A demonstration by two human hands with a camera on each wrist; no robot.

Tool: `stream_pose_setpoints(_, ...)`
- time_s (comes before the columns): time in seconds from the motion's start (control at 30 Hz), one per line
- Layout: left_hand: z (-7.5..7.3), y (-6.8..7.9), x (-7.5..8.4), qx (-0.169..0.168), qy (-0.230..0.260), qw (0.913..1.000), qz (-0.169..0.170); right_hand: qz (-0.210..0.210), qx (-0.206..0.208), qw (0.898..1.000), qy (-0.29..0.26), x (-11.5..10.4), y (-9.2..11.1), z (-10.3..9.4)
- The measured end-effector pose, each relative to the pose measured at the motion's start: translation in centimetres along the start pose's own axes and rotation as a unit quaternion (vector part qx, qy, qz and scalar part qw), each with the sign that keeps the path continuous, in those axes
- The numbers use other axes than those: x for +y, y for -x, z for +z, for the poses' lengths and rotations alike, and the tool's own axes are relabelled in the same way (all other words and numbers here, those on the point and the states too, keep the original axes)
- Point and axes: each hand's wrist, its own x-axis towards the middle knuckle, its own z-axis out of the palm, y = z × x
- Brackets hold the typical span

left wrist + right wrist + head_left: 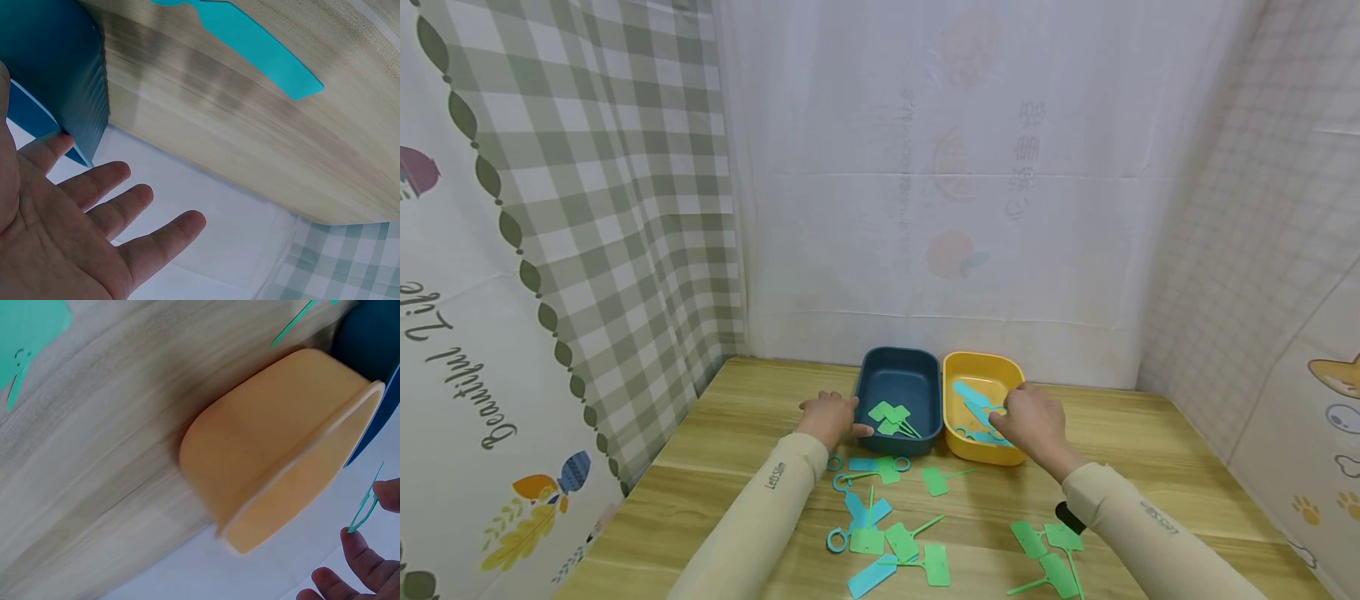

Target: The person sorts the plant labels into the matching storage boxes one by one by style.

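Note:
At the left side of the navy bin [899, 357] is my left hand [831, 419]. Its fingers look straight and spread in the left wrist view, one fingertip touching the bin's rim [53, 125], with nothing gripped. Over the yellow bin [982, 456], my right hand [1032, 421] pinches a blue ring tag [367, 503] by its loop between thumb and forefinger. Other blue ring tags [976, 412] lie inside the yellow bin. Several green flag-shaped tags [889, 414], each with a thin tail, lie in the navy bin.
Mixed green tags [902, 542] and blue tags [871, 577] lie scattered on the wooden table in front of the bins. A smaller group of green tags [1058, 573] lies near the right forearm. A white curtain [955, 250] hangs behind the bins.

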Motion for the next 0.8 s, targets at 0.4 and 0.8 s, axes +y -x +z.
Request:
stream_pose_setpoints(0.4,-0.3,0.0,0.1,-0.009,0.004,0.9999,-0.003,0.051,-0.045,0.997,0.024,2.3,-1.0,0.2)
stream_pose_setpoints(0.8,-0.1,-0.1,0.0,-0.008,-0.003,0.9999,-0.006,0.059,-0.016,0.998,0.017,2.8,-1.7,0.8)
